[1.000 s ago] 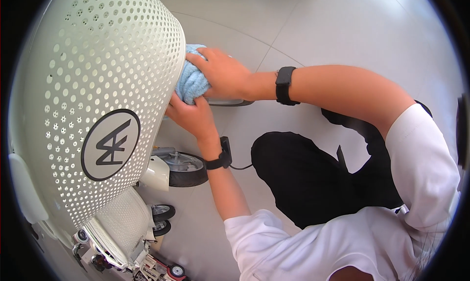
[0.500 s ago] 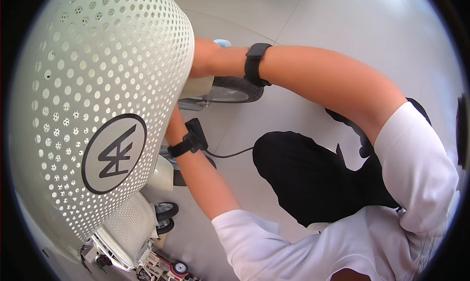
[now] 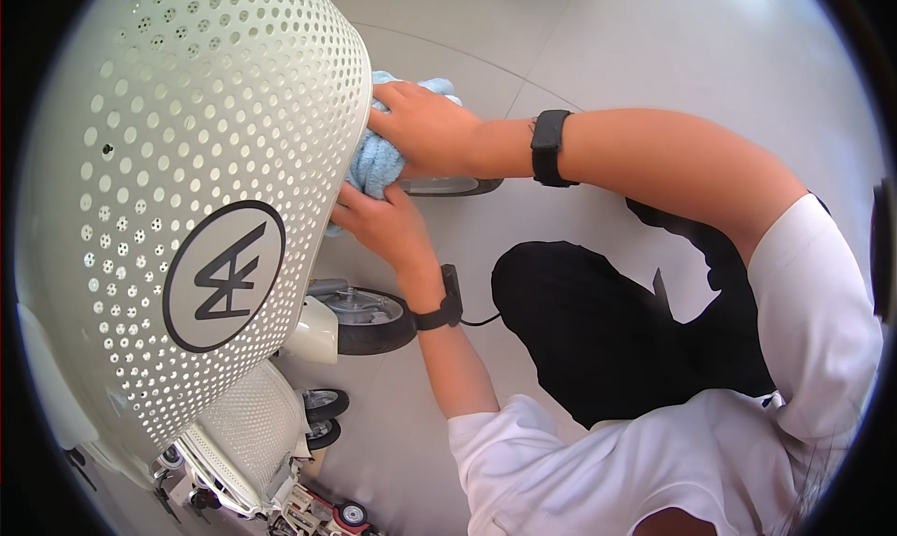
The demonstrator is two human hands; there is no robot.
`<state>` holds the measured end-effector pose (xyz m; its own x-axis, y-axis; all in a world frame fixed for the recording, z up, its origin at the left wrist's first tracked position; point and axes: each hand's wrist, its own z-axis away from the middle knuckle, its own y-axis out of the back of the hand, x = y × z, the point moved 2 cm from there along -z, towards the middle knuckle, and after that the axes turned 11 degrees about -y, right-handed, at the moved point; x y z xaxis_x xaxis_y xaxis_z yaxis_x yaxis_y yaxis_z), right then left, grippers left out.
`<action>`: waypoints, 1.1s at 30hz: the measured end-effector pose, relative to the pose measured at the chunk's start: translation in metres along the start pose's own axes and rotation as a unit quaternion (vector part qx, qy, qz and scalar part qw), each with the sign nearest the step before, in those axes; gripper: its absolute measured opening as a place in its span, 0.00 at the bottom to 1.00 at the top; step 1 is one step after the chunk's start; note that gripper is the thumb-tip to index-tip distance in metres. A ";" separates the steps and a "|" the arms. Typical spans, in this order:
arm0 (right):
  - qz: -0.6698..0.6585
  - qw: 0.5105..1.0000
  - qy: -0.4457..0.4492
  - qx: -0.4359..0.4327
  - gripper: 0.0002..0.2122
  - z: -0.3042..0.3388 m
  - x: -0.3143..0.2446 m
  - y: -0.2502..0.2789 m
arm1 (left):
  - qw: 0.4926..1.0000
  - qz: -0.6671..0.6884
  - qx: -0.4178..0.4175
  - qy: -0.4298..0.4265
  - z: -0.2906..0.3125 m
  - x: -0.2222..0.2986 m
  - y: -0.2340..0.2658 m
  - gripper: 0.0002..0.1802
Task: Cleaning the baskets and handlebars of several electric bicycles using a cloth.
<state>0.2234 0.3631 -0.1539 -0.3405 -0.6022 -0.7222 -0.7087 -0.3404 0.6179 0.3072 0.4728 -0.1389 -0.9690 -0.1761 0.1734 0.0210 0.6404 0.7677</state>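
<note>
Half a sec ago both my hands are tucked behind the edge of the perforated shell (image 3: pixel 187 143), hidden, w/ just a sliver of the blue cloth (image 3: pixel 378 157) poking out up top. Now they're out in view again. My right hand (image 3: pixel 425 129) sits on top of the cloth, pressing it vs. the shell's edge, fingers spread over it. My left hand (image 3: pixel 383 226) is back below the cloth, fingertips touching its lower part, approx. where it is one sec ago. The cloth shows much more now, bunched between both hands. My right forearm runs lower across the pic than half a sec ago.
</note>
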 end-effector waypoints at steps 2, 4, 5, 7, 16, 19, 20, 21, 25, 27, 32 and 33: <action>0.019 1.000 0.007 -0.012 0.39 -0.001 -0.001 -0.004 | 1.000 0.005 0.000 0.027 0.002 -0.005 0.003 0.29; 0.017 0.998 -0.026 -0.051 0.39 -0.009 0.002 -0.006 | 0.998 0.014 -0.063 0.029 -0.013 -0.006 0.007 0.27; 0.014 0.994 -0.060 -0.091 0.39 -0.014 0.006 -0.008 | 0.997 0.018 -0.063 0.029 -0.024 -0.005 0.006 0.27; -0.011 0.986 -0.106 -0.131 0.39 -0.029 0.002 -0.009 | 0.984 -0.002 -0.158 0.078 -0.048 -0.012 0.006 0.24; -0.083 0.959 -0.203 -0.177 0.42 -0.071 0.010 -0.040 | 0.959 -0.162 -0.171 -0.160 -0.109 -0.112 -0.046 0.23; -0.084 0.955 -0.228 -0.171 0.41 -0.068 0.012 -0.033 | 0.983 -0.079 -0.156 -0.062 -0.100 -0.078 -0.033 0.23; -0.084 0.956 -0.222 -0.172 0.39 -0.068 0.011 -0.037 | 0.988 -0.041 -0.149 -0.011 -0.091 -0.064 -0.025 0.23; -0.085 0.956 -0.221 -0.171 0.39 -0.065 0.011 -0.036 | 0.989 -0.003 -0.140 0.039 -0.082 -0.049 -0.016 0.23; -0.055 0.981 -0.086 -0.162 0.38 -0.030 0.020 -0.012 | 0.997 0.068 -0.013 0.042 -0.035 -0.017 -0.011 0.21; -0.047 0.986 -0.026 -0.158 0.43 -0.015 0.008 0.008 | 0.997 0.064 0.015 0.036 -0.008 -0.015 -0.010 0.25; -0.046 0.990 0.032 -0.130 0.47 -0.010 0.013 0.008 | 0.993 0.095 0.037 0.062 0.017 -0.008 -0.007 0.29; -0.051 0.986 0.027 -0.155 0.48 -0.014 0.010 0.009 | 0.995 0.080 0.026 0.057 0.011 -0.010 -0.003 0.29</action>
<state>0.2221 0.3442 -0.1517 -0.2380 -0.5873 -0.7736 -0.5127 -0.6005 0.6136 0.3144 0.4811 -0.1497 -0.9201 -0.1506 0.3617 0.1568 0.7045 0.6922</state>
